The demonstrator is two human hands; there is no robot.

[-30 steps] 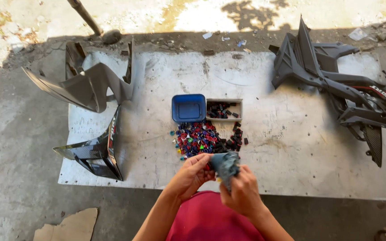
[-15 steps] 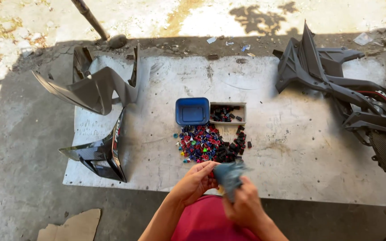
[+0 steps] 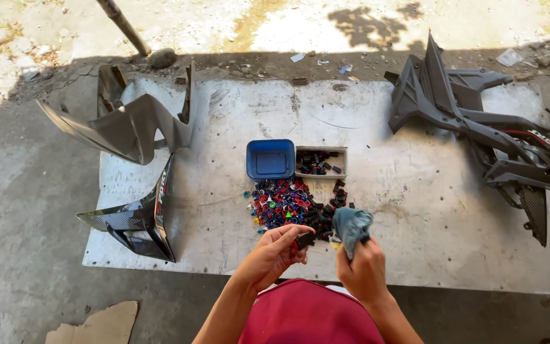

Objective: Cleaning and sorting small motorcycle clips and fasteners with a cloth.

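Low in the frame's centre, the left hand [image 3: 274, 253] pinches a small black part [image 3: 305, 239]; beside it, the right hand [image 3: 362, 271] grips a blue cloth [image 3: 352, 226], below the parts pile [image 3: 291, 204].

Blue lid [image 3: 270, 159] lies on a white board [image 3: 415, 210]. Just right of the lid, an open box [image 3: 321, 162]; far left, grey fairing panels [image 3: 128, 127]; far right, black fairing panels [image 3: 479, 121].

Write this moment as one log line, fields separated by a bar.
left hand: holds small black part | right hand: holds grey-blue cloth | ahead: pile of coloured small parts
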